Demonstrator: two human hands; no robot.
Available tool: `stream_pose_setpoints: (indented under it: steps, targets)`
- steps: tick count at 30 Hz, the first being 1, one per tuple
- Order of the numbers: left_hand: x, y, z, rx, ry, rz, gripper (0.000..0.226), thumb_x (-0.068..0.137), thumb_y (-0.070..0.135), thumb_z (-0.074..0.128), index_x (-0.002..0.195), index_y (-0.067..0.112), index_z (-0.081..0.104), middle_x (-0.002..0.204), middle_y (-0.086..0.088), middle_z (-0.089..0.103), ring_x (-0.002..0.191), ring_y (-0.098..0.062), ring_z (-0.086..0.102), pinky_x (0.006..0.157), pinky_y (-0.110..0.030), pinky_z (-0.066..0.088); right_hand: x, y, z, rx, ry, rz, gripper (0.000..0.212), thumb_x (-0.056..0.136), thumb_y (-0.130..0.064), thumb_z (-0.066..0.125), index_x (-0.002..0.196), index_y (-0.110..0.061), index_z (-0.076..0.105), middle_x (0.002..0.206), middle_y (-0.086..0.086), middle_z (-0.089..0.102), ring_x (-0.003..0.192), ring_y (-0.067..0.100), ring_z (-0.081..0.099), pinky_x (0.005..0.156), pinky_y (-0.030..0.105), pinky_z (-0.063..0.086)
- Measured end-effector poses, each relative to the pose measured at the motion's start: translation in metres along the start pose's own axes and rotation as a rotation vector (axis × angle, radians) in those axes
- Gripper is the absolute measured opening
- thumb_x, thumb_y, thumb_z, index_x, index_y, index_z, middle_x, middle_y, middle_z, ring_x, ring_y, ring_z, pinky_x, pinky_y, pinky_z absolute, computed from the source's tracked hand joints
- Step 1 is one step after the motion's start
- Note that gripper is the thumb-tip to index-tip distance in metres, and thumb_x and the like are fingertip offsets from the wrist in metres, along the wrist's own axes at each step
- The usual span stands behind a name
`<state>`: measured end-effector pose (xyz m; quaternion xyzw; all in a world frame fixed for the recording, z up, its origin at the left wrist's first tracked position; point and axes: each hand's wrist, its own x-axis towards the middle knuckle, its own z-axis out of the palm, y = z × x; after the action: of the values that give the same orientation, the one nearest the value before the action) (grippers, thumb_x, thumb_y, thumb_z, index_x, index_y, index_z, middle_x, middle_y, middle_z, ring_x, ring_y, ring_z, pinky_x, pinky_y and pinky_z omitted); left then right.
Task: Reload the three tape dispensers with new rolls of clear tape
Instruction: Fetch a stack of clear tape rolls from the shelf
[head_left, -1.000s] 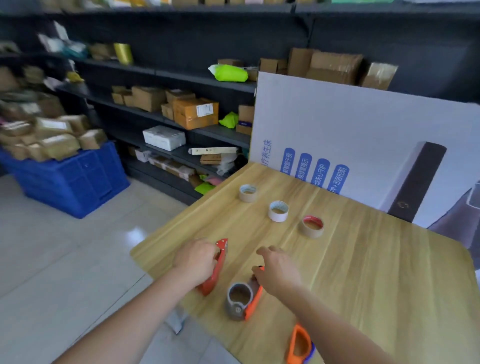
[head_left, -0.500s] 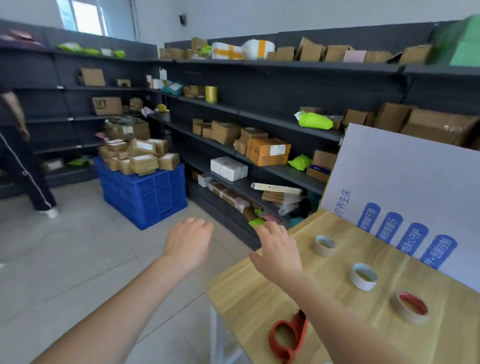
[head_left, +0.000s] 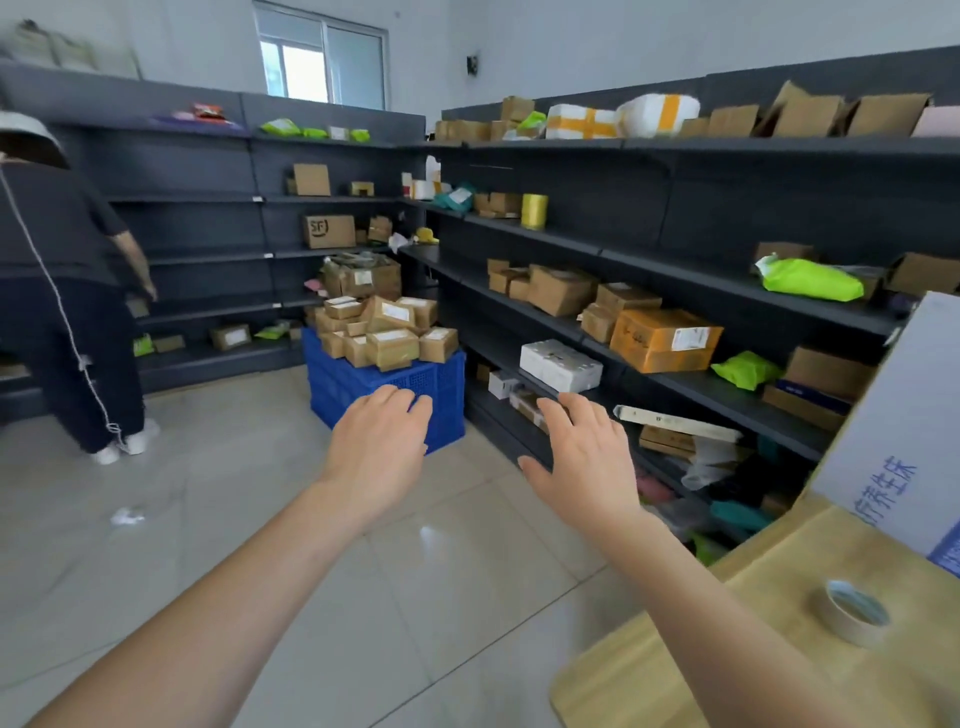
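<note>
Stockroom: dark shelves (head_left: 675, 244) of parcels, blue crate (head_left: 363, 384) on a tiled floor, 1 other person (head_left: 67, 291) at far left. Table (head_left: 701, 675), wood, lower right corner; bears 1 tape roll (head_left: 854, 613), lying flat and loose, near a white board (head_left: 893, 415). Dispensers: 0 in view. Left hand (head_left: 376, 452) and right hand (head_left: 584, 457): both empty, fingers spread, raised over the floor, well apart from the roll. Progress, judged: no reloading under way; at least this roll remains unmounted.

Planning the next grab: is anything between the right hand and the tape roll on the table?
Nothing visible. The right hand hangs open in the air, and only bare table lies between it and the tape roll. No dispenser shows.
</note>
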<state>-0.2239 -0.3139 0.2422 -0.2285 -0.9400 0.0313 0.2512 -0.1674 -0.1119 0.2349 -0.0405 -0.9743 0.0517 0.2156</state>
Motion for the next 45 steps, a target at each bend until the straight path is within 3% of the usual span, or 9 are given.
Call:
stream_pose_setpoints:
  steps: [8, 22, 29, 35, 45]
  targets:
    - [0.074, -0.075, 0.046, 0.051, 0.03, -0.063, 0.044, 0.091, 0.035, 0.057, 0.13, 0.016, 0.048, 0.125, 0.001, 0.057, 0.119, -0.02, 0.048, 0.094, -0.032, 0.043, 0.111, -0.029, 0.042, 0.047, -0.008, -0.037, 0.066, 0.089, -0.044, 0.061, 0.144, -0.021, 0.035, 0.147, 0.004, 0.039, 0.136, 0.024, 0.035, 0.11, 0.039, 0.032]
    - [0.252, -0.185, 0.122, 0.074, 0.042, -0.151, 0.037, 0.086, 0.031, 0.062, 0.119, 0.016, 0.057, 0.12, 0.0, 0.061, 0.115, -0.023, 0.053, 0.09, -0.036, 0.046, 0.331, -0.049, 0.111, 0.084, 0.036, -0.078, 0.063, 0.09, -0.04, 0.06, 0.144, -0.019, 0.036, 0.149, 0.004, 0.039, 0.138, 0.023, 0.032, 0.111, 0.038, 0.032]
    - [0.324, -0.222, 0.171, 0.053, 0.027, -0.132, 0.039, 0.085, 0.034, 0.062, 0.12, 0.017, 0.055, 0.116, 0.0, 0.062, 0.112, -0.022, 0.053, 0.088, -0.035, 0.046, 0.413, -0.052, 0.145, 0.016, 0.037, -0.102, 0.064, 0.09, -0.042, 0.06, 0.145, -0.02, 0.035, 0.147, 0.003, 0.04, 0.138, 0.022, 0.032, 0.113, 0.038, 0.028]
    - [0.401, -0.258, 0.224, 0.009, 0.048, -0.098, 0.027, 0.088, 0.028, 0.056, 0.112, 0.017, 0.055, 0.112, 0.0, 0.062, 0.108, -0.021, 0.052, 0.085, -0.033, 0.045, 0.499, -0.055, 0.187, -0.033, 0.04, -0.093, 0.063, 0.09, -0.04, 0.06, 0.145, -0.02, 0.035, 0.148, 0.002, 0.04, 0.139, 0.022, 0.032, 0.113, 0.038, 0.028]
    - [0.559, -0.324, 0.303, -0.057, 0.068, -0.008, 0.037, 0.09, 0.029, 0.056, 0.124, 0.017, 0.052, 0.122, -0.001, 0.059, 0.116, -0.021, 0.05, 0.093, -0.035, 0.044, 0.662, -0.056, 0.242, -0.128, 0.052, -0.024, 0.063, 0.089, -0.044, 0.06, 0.143, -0.02, 0.038, 0.144, 0.004, 0.045, 0.135, 0.023, 0.037, 0.111, 0.039, 0.032]
